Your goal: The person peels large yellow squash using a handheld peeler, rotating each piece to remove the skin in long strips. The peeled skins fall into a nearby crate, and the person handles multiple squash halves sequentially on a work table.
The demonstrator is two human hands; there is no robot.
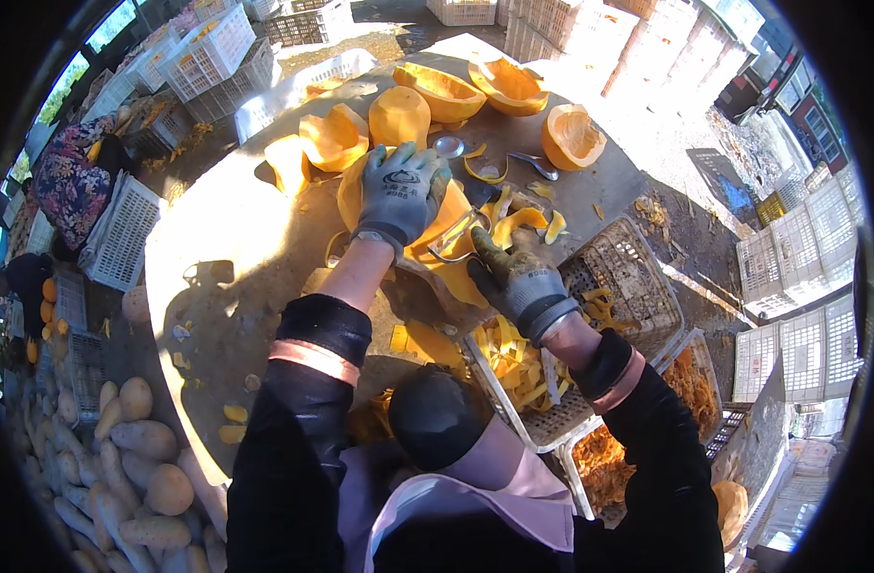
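My left hand [401, 195], in a grey coated glove, presses down with its palm and fingers on an orange peeled pumpkin piece [350, 197], holding it against the table. My right hand [524, 283], in a stained glove, grips a peeler [453, 235] with a wide metal frame. The peeler rests against the near right side of the pumpkin. A broad strip of peel [463, 281] hangs below the peeler. Much of the pumpkin is hidden under my left hand.
Hollowed pumpkin halves [510, 86] and a metal spoon [536, 165] lie on the round table [609, 190]. A crate [526, 430] of peel stands beside my right forearm. Unpeeled pumpkins [143, 437] are heaped at left. A person in a floral top [71, 175] works near white crates [208, 54].
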